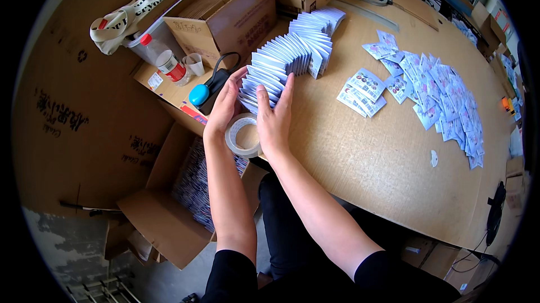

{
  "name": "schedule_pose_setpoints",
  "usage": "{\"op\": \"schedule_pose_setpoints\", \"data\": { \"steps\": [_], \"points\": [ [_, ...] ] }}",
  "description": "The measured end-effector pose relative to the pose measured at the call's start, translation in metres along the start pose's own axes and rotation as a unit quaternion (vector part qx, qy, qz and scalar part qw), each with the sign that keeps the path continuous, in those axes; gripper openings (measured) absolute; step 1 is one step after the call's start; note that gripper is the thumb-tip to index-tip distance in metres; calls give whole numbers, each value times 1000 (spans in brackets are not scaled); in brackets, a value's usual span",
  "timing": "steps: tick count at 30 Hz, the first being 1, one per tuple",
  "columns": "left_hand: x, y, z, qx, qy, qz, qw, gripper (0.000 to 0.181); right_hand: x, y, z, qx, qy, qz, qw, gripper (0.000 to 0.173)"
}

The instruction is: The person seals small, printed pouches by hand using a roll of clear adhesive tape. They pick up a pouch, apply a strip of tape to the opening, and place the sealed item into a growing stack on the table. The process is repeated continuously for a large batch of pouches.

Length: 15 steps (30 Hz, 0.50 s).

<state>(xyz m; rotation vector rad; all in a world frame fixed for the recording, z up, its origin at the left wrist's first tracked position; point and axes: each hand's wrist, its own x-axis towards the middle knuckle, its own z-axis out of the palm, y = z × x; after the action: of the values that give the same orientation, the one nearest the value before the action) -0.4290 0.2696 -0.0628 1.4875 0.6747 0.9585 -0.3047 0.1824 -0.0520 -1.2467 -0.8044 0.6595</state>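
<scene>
A long curving row of thin white printed packets (pixel 276 56) stands on edge across the wooden table. My left hand (pixel 222 106) presses against the left side of its near end. Opposite it, my right hand (pixel 275 121) holds the other side, thumb on top, so the nearest packets are clasped between both palms. A roll of clear tape (pixel 231 137) lies at the table edge between my wrists, partly hidden by them. To the right, a few loose packets (pixel 366 87) lie flat, printed with small round pictures. Beyond them spreads a large heap of similar packets (pixel 443 96).
Left of my hands are a black device with a blue round top (pixel 199 95), a plastic cup (pixel 194 64) and a red-capped bottle (pixel 173 66). An open carton (pixel 244 16) stands behind. Below the table edge, another open carton (pixel 164 218) holds many packets.
</scene>
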Motion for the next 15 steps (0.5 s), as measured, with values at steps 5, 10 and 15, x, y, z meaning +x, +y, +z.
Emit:
{"op": "schedule_pose_setpoints", "data": {
  "steps": [5, 10, 15],
  "points": [
    [11, -8, -3, -73, 24, 7, 997, 90, 0, 3, -11, 41, -1, -22, 999, 94],
    [15, -1, -6, -112, 29, 2, 993, 94, 21, -6, -61, -24, 91, -18, 995, 92],
    [23, 26, -4, 8, -7, 10, 1000, 88, 100, -15, -126, -143, 59, -41, 987, 96]
  ]
}}
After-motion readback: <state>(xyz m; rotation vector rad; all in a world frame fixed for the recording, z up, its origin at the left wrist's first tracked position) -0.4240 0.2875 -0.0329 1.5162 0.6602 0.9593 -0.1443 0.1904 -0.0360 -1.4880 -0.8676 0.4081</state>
